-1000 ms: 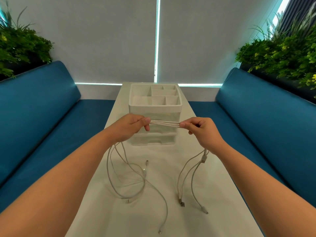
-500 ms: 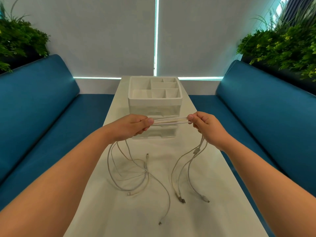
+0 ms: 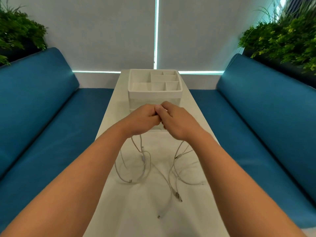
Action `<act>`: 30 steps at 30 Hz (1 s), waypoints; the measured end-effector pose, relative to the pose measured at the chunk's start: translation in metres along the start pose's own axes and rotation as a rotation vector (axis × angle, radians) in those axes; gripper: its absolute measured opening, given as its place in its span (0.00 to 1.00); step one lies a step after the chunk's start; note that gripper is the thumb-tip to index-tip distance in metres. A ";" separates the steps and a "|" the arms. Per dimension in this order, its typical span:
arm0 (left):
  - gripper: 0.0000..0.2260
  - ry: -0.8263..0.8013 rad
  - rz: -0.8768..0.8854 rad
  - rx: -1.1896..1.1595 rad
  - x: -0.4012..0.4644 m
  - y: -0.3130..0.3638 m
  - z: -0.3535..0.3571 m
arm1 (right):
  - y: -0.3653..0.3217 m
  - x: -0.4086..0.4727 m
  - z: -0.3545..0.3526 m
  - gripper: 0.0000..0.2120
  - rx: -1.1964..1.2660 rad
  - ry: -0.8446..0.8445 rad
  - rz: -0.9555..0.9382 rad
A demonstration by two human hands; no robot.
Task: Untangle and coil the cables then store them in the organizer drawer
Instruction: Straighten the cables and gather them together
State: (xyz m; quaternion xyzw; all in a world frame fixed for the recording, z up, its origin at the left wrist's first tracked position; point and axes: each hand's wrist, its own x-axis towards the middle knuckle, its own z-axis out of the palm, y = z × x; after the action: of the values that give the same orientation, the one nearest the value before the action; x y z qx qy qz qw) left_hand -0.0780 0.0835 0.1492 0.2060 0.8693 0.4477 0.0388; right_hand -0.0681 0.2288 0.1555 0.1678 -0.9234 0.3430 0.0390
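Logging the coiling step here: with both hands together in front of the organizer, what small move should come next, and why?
Probably lift the joined hands a little and gather another loop. The left hand and right hand meet, gripping the cables, whose ends trail loose across the table with plugs spread apart. Nothing is coiled yet, so the organizer can wait.

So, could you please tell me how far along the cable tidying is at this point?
Early on. Done: nothing is stored; the organizer holds no cables in its top compartments. In hand: the left hand and right hand meet in front of it, gripping the cables, whose loose ends trail over the table. Left: finish untangling, coil them, open a drawer and put them in.
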 end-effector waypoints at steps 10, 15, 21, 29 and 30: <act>0.11 -0.123 -0.109 -0.128 -0.029 -0.022 0.008 | 0.027 -0.013 0.001 0.23 0.066 0.117 0.092; 0.13 -0.090 -0.072 -0.190 -0.033 -0.023 0.022 | 0.042 -0.019 -0.015 0.24 0.205 0.193 0.131; 0.16 -0.019 -0.102 -0.150 -0.023 -0.015 0.019 | 0.059 -0.021 -0.024 0.26 0.282 0.257 0.160; 0.12 -0.049 -0.084 -0.081 -0.011 -0.002 0.034 | 0.059 -0.021 -0.032 0.14 0.008 0.078 0.050; 0.12 -0.053 -0.063 -0.096 -0.008 0.004 0.035 | 0.052 -0.019 -0.030 0.14 0.042 0.032 0.012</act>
State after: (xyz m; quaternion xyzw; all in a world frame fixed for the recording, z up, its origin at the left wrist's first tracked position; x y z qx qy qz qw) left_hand -0.0601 0.1092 0.1304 0.1881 0.8516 0.4818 0.0855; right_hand -0.0694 0.2905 0.1422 0.1575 -0.9163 0.3651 0.0481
